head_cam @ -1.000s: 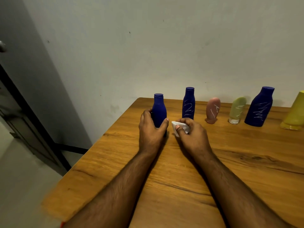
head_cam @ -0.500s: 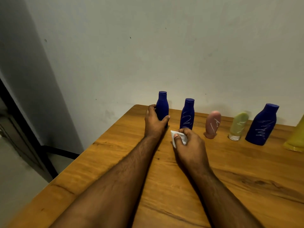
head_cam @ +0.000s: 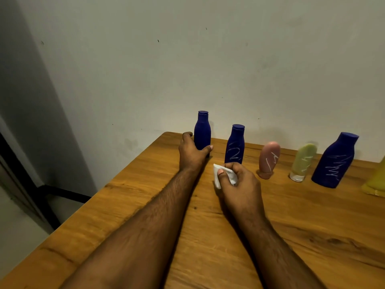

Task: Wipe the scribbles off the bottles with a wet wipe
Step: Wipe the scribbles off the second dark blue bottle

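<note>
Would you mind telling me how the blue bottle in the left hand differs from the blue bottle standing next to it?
The held bottle shows no scribble on the side facing us; the next bottle carries a white scribble. The left hand grips the held bottle near its base, while the next bottle stands free, with the right hand and its wipe in front of it. The held bottle stands nearer the table corner. Both are upright, dark blue and capped.

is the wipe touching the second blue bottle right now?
No. The wet wipe sits pinched in the right hand, in front of the scribbled blue bottle, off its surface.
</note>
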